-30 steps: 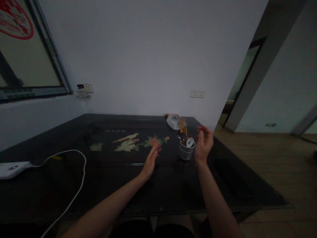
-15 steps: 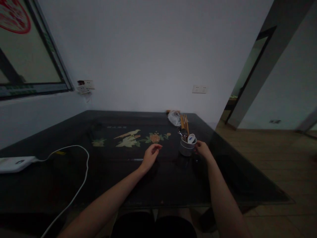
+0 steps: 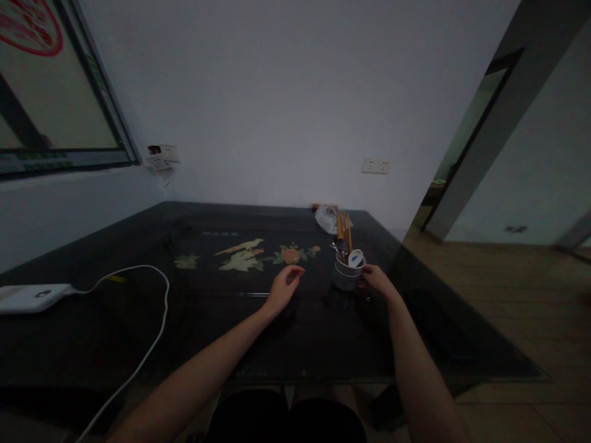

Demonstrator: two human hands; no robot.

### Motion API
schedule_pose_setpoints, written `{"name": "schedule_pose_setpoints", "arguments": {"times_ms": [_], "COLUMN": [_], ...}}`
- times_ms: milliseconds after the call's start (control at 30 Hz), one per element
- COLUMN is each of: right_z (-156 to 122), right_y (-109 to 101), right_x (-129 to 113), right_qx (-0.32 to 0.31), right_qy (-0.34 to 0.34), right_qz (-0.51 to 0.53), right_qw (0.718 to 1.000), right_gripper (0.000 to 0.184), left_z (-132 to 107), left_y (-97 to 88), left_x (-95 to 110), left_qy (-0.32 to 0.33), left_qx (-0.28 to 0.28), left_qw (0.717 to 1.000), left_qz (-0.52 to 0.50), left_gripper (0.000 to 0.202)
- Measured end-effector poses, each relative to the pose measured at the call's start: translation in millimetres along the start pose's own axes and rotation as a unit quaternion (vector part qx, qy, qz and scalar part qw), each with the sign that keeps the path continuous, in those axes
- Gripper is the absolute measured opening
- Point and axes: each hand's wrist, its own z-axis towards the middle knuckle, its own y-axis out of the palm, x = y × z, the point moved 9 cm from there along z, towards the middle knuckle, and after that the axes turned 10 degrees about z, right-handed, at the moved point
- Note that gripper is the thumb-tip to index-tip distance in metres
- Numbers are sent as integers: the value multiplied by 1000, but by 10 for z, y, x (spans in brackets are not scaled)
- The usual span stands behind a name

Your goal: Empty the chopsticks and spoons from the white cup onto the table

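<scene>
A grey pot with a pale rim stands on the dark table, right of centre. In it are wooden chopsticks, a metal spoon and a white spoon with a blue mark. My right hand is closed at the pot's right side, its fingertips partly hidden where they meet it. To the left of the pot, my left hand hovers low near the painted flowers, fingers loosely curved, thumb apart, holding nothing.
Behind the pot lies a crumpled clear plastic bag near the wall. A white device sits at the table's left, its white cable curving over the front edge. The table's right edge drops to a wooden floor.
The pot has shifted slightly left across the table, my right hand moving with it. My left hand stays nearly still, and the whole view has shifted a little.
</scene>
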Motion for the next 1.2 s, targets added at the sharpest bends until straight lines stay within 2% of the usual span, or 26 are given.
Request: {"name": "schedule_pose_setpoints", "arguments": {"times_ms": [167,367,500,600,767,967,1200], "right_z": [-79,-180,-221,-247,-288,-327,-378], "right_y": [214,565,837,992,1108,1203,1332], "right_x": [-63,-155,-178,-196,-196,-201,-228], "right_qx": [-37,-88,-121,-136,-151,-185,-222], "right_qy": [-13,-29,-32,-51,-61,-70,-95], "right_qz": [39,82,92,96,106,125,123], "right_qw": [998,992,988,985,981,972,963], "right_gripper": [25,18,16,14,20,28,32], "left_z": [-1,-14,15,36,25,5,14], "left_y": [-7,74,-13,-98,-134,-103,-145], "left_x": [9,-74,-117,-200,-312,-277,-334], "left_qy": [-5,-32,-38,-75,-132,-126,-136], "left_qx": [0,-21,28,58,70,61,82], "left_qw": [1000,998,995,989,978,979,975], "left_qz": [-13,-49,-86,-110,-145,-148,-153], "left_gripper": [19,24,20,20,19,20,20]}}
